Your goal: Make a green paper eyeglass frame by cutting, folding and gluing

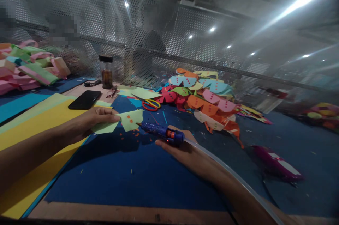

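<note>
Pinched in my left hand (96,121) is a pale green cut-out paper piece (132,119) with small orange dots on it. My right hand (182,145) is wrapped round a blue glue gun (159,130), and a long clear glue stick (225,166) trails out of its back end. The gun's nozzle points left, at or very near the dotted part of the paper; whether it touches I cannot tell. Small orange and red paper bits (135,134) lie on the blue sheet (132,179) beneath.
Scissors (151,104) with yellow and red handles lie ahead. Decorated paper pieces (209,98) are heaped behind my right hand. A purple device (278,163) lies right. Yellow sheets (39,151), a phone (85,99), a jar (106,73) and folded paper strips (34,64) stand left.
</note>
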`<state>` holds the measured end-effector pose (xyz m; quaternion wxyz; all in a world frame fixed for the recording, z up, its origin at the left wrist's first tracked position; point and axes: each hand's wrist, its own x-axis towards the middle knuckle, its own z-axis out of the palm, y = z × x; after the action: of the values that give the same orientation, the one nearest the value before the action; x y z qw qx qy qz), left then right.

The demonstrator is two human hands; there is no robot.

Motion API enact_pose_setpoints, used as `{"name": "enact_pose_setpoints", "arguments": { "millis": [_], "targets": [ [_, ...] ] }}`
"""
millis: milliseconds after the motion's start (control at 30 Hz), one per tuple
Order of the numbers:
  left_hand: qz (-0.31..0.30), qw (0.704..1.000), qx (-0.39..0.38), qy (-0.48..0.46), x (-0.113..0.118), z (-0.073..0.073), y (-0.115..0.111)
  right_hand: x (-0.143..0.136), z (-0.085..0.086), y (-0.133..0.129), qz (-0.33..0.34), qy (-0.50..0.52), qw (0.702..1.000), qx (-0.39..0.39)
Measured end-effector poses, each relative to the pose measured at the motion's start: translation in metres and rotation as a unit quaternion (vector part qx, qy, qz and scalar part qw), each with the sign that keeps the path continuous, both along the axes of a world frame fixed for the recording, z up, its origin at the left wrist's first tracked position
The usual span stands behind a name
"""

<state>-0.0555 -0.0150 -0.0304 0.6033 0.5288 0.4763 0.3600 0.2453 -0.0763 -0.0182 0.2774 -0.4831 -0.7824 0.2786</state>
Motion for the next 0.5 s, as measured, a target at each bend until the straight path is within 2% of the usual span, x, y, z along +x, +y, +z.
{"name": "enact_pose_setpoints", "arguments": {
  "millis": [133,500],
  "targets": [
    [-0.006,1.000,-0.004,0.004,-0.001,0.000,0.000,0.001,-0.001,0.001,0.003,-0.006,1.000,0.003],
    [-0.011,1.000,-0.002,0.014,0.001,0.001,-0.002,0.004,-0.010,0.006,0.066,-0.038,0.993,0.087]
  ]
}}
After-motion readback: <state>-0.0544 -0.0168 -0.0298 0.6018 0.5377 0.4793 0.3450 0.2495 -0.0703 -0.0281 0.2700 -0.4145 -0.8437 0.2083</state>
